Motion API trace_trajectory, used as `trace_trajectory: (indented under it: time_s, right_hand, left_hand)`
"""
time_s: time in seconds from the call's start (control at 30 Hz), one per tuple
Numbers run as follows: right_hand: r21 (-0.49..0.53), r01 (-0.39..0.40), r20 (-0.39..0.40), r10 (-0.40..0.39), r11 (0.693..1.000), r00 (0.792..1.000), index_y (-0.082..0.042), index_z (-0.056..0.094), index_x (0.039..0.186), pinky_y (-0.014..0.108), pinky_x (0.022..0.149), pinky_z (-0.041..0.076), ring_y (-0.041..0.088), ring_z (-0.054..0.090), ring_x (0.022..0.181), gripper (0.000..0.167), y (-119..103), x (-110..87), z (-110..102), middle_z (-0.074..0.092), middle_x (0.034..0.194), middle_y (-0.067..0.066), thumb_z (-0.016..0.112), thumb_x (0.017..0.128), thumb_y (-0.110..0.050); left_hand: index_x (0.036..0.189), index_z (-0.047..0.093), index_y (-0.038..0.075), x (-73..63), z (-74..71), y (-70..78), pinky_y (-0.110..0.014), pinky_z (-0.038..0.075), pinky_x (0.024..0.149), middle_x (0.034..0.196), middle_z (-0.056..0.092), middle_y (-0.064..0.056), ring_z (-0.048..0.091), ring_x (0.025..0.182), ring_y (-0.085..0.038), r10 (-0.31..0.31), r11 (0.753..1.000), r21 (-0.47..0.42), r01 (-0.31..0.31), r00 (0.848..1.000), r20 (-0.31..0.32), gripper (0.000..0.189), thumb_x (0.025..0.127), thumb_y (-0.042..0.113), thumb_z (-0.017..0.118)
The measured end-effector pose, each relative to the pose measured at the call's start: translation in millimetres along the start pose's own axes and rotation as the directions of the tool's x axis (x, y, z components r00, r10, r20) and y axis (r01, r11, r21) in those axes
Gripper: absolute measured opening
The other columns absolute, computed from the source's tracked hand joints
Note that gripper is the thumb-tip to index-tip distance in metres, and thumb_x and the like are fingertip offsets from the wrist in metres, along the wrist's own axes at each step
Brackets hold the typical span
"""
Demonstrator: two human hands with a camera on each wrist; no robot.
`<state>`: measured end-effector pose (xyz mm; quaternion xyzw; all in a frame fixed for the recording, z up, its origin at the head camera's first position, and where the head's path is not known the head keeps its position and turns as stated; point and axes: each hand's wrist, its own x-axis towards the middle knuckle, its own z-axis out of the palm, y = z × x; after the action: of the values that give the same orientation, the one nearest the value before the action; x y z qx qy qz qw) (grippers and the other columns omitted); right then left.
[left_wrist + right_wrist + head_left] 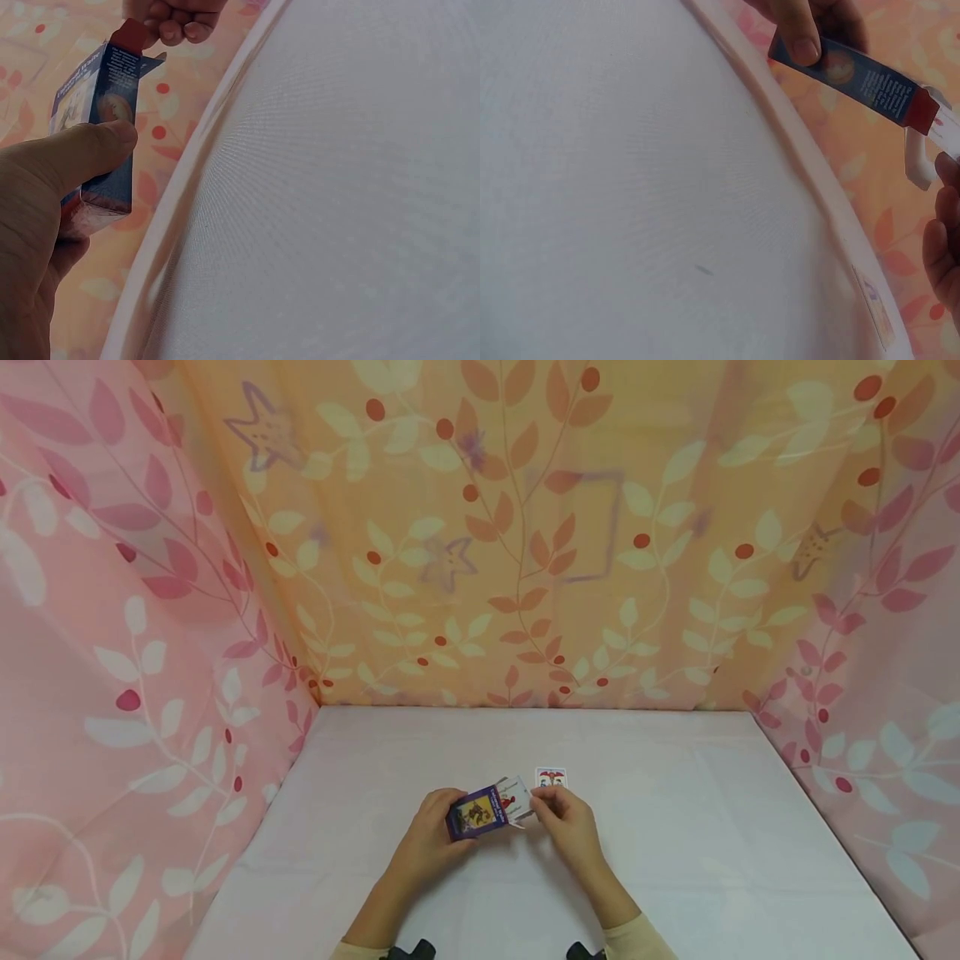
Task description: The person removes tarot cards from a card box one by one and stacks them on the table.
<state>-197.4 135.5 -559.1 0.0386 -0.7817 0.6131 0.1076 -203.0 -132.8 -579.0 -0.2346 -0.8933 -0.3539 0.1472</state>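
Observation:
My left hand (435, 831) grips a dark blue and purple tarot card box (476, 812) with a yellow picture on its front. The box is tilted, its opened end facing right, and the thumb (112, 142) lies along its narrow side. Out of that end sticks a white-bordered illustrated tarot card (514, 795). My right hand (572, 828) pinches the card's outer edge between thumb and fingers. A red inner flap (922, 111) and a white flap (917, 161) show at the box's mouth. Whether more cards move with this one, I cannot tell.
Another illustrated card (551, 775) lies face up on the white-covered table (675, 843), just beyond my right hand and partly hidden by it. Patterned cloth (480, 635) hangs behind the table, with pink cloth on both sides.

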Motion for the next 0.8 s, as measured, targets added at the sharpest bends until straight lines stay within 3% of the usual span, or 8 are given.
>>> trace_trajectory:
  time_s: [0.4,0.8]
  right_hand:
    - [0.005,0.160,-0.164,-0.157,0.987,0.974,-0.012,0.077,0.102,0.015,0.063,0.053,0.007,0.064,0.074,0.012,1.3,1.2,-4.7,0.076,0.092,0.004,0.077,0.091,-0.008]
    - [0.036,0.165,-0.195,-0.155,0.986,0.969,-0.007,0.075,0.105,0.015,0.062,0.051,0.009,0.062,0.074,0.012,2.8,6.4,-9.7,0.075,0.095,0.009,0.075,0.093,-0.006]
  left_hand:
    - [0.134,0.057,0.013,-1.0,0.8,0.5,-0.045,0.048,0.111,0.132,0.061,-0.002,0.054,0.127,-0.019,-0.008,1.000,0.008,0.008,1.000,-0.003,0.078,0.068,0.025,0.097]
    - [0.134,0.057,0.010,0.2,-0.5,2.2,-0.046,0.050,0.109,0.131,0.061,-0.004,0.055,0.125,-0.022,0.017,1.000,0.018,-0.017,1.000,-0.015,0.078,0.069,0.024,0.096]
